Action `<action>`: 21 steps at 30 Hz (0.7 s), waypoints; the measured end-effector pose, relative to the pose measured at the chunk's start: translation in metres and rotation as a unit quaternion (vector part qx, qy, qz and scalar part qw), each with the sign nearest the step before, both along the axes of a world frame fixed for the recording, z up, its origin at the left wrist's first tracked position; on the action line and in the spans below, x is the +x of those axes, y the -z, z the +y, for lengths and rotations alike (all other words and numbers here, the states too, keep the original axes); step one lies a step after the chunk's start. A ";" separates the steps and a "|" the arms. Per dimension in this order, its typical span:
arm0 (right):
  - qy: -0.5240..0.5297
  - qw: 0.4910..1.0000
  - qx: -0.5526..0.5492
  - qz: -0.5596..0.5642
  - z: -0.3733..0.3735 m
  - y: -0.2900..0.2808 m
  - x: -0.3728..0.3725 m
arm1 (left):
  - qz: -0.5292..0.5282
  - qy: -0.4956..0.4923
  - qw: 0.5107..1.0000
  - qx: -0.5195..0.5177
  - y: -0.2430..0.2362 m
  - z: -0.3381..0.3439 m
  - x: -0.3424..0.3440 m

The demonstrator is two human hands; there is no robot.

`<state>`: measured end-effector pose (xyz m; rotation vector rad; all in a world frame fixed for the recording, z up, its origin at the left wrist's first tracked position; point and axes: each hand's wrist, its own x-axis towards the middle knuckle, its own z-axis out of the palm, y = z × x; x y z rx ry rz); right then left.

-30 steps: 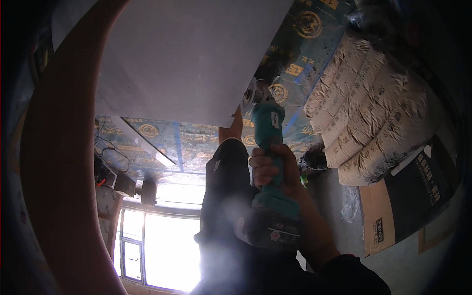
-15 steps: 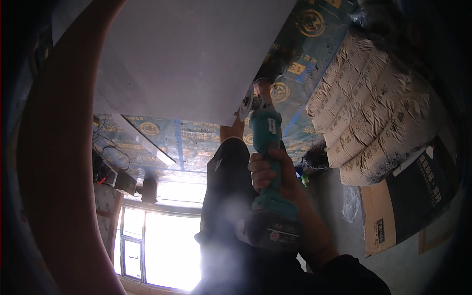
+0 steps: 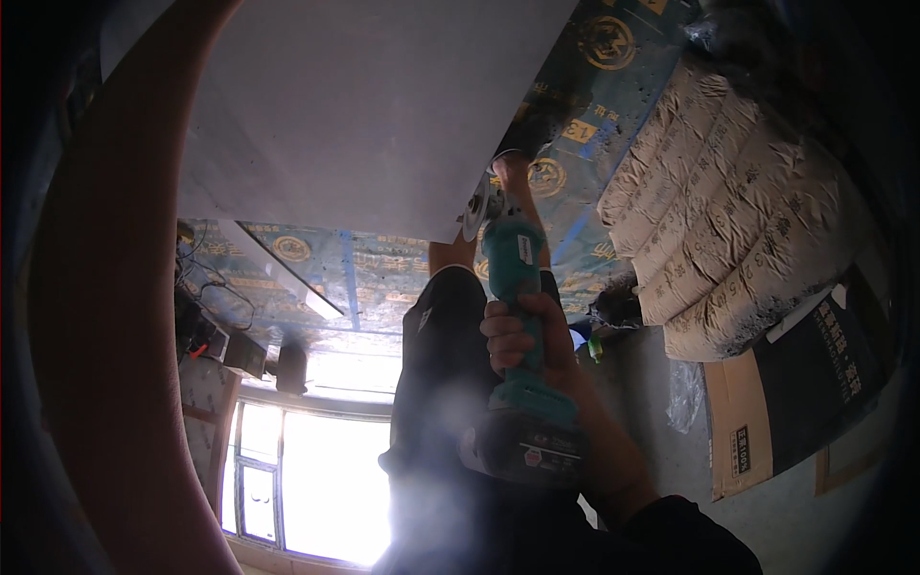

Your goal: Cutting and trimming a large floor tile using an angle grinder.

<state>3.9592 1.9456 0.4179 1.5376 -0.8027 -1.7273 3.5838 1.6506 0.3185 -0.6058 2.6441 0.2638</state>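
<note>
My right hand (image 3: 517, 335) is closed round the grip of a teal cordless angle grinder (image 3: 513, 249) with a dark battery at its base. The grinder's disc (image 3: 479, 213) is at the edge of a large grey panel (image 3: 335, 115), near a small notch; whether it touches cannot be told. My left forearm rises along the left side and runs out of the top of the picture, beside the panel, its hand out of view. Below the panel are my dark-clad legs, with bare skin showing either side of the grinder's head.
Printed green boards (image 3: 604, 96) lie around the panel, with a pale strip (image 3: 278, 268) on them at left. Tan sacks (image 3: 728, 220) are stacked at right beside flattened cardboard (image 3: 743, 422). Cables (image 3: 211, 287) and dark items lie at left. A bright window (image 3: 326, 479) shows at lower left.
The grinder and my right hand have shifted slightly left and down since a second ago, and more bare skin shows behind the grinder's head. My left forearm has moved slightly left.
</note>
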 end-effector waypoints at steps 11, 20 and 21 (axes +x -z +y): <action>-0.016 1.000 0.006 -0.002 0.001 0.001 0.001 | 0.018 -0.025 0.998 0.062 0.005 -0.002 -0.006; -0.019 1.000 -0.003 -0.016 -0.001 0.002 0.000 | 0.123 -0.443 0.744 0.485 -0.027 0.035 -0.011; -0.020 1.000 -0.002 -0.012 -0.001 0.002 0.000 | 0.150 -0.499 0.632 0.574 -0.021 0.027 -0.008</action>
